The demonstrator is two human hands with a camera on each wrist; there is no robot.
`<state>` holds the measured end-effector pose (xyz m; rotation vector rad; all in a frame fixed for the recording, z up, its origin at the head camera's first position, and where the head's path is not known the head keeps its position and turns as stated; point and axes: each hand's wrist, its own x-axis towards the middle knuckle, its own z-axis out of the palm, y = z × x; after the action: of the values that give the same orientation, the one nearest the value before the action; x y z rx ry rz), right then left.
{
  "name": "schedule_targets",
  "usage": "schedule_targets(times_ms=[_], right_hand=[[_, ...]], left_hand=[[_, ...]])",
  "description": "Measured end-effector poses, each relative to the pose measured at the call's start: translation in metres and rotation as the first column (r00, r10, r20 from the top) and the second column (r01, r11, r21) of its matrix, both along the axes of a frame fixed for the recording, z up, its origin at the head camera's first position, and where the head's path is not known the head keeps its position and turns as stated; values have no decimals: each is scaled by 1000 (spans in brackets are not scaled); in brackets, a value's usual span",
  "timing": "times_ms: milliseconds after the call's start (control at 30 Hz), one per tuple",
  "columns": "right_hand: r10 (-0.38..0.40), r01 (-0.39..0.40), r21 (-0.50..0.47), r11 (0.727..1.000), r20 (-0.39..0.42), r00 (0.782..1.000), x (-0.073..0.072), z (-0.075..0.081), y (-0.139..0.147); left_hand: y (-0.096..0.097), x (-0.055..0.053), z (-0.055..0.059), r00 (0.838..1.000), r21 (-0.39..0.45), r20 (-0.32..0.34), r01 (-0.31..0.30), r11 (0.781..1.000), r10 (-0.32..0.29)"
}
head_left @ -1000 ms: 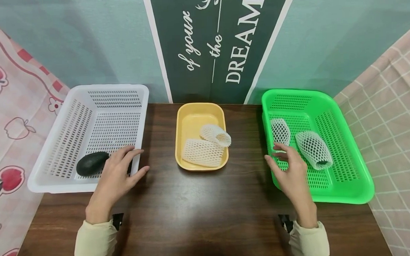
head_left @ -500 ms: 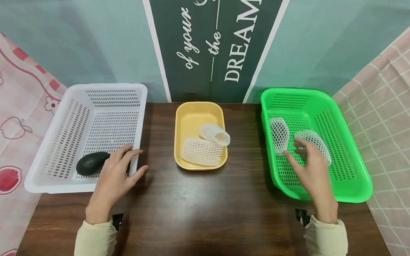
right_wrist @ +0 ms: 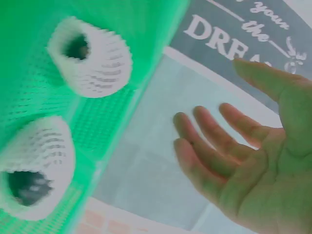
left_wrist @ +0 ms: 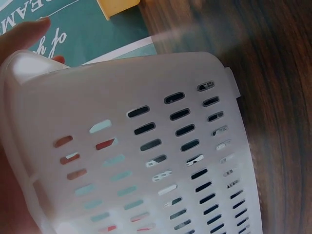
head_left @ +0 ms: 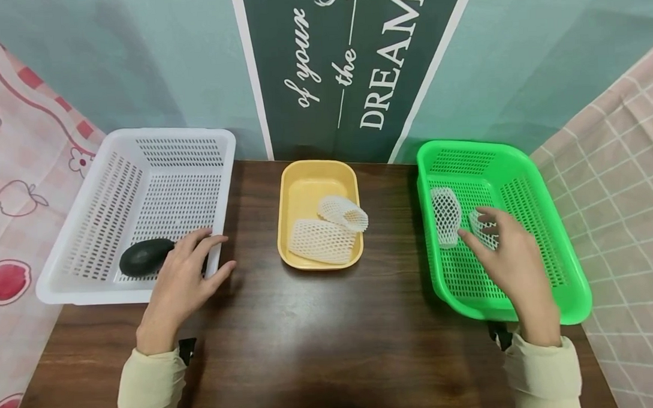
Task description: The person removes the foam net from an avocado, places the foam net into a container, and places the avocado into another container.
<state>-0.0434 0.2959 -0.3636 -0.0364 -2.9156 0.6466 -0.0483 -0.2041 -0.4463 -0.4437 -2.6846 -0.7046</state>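
A smooth dark oval fruit [head_left: 147,257] lies in the white basket [head_left: 227,165] on the left. My left hand [head_left: 185,269] hovers over that basket's near right corner, relaxed, with the thumb outside the rim; in the left wrist view the basket wall [left_wrist: 97,83] covers most of it. My right hand [head_left: 517,254] is above the green basket [head_left: 568,261], fingers spread and holding nothing. Partly behind it lies one white foam net sleeve [head_left: 483,231] with something dark inside. Another foam net sleeve [head_left: 446,218] with dark contents lies to its left. Both openings show in the right wrist view.
Between the two baskets stands a small yellow tray [head_left: 296,181]. Two flattened foam nets [head_left: 322,241] lie in it, one overhanging the right rim. All stand on a dark wooden table [head_left: 309,336] against a lettered backdrop [head_left: 349,71].
My right hand has moved rightward, from the green basket's left side to above the right-hand foam net sleeve, covering part of it. The left hand has stayed in place.
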Motion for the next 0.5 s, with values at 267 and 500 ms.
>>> schedule_targets(times_ms=[267,500], right_hand=[[47,-59,104,993,108,993,-11,26,5],[88,-122,89,989,316,945,-48,23,6]], left_hand=[[1,0,2,1000,13,22,-2,1000,2],[1,0,2,1000,10,22,-11,1000,11]])
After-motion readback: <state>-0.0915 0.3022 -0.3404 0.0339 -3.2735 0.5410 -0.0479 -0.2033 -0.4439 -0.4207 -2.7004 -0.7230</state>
